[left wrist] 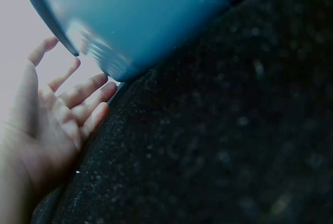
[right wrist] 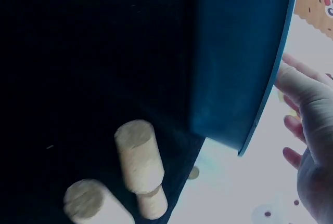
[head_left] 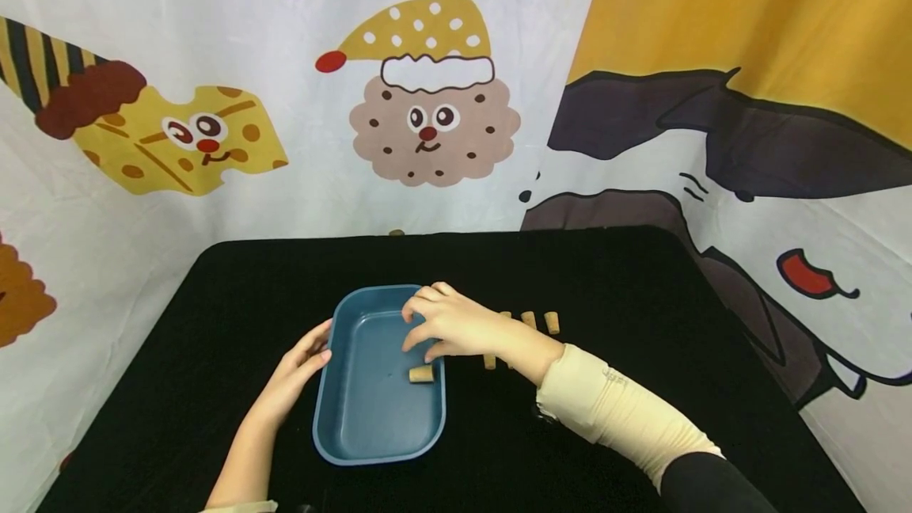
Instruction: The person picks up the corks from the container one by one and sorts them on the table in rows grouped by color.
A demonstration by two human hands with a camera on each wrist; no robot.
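Note:
A blue rectangular tray (head_left: 378, 454) holds one cork (head_left: 421, 374) lying on its side by the right wall. My left hand (head_left: 302, 366) touches the tray's left side, its fingers fairly straight and spread in the left wrist view. Over the tray's right rim hangs my right hand (head_left: 449, 324), fingers apart and slightly bent, with nothing seen between them. To the right of the tray stand several more corks (head_left: 552, 323), some partly covered by my right forearm. The right wrist view shows a cork (right wrist: 139, 156) close up beside the tray's outer wall.
Black cloth (head_left: 606, 283) covers the table. A white curtain (head_left: 313, 204) printed with cartoon figures hangs behind and on both sides of it.

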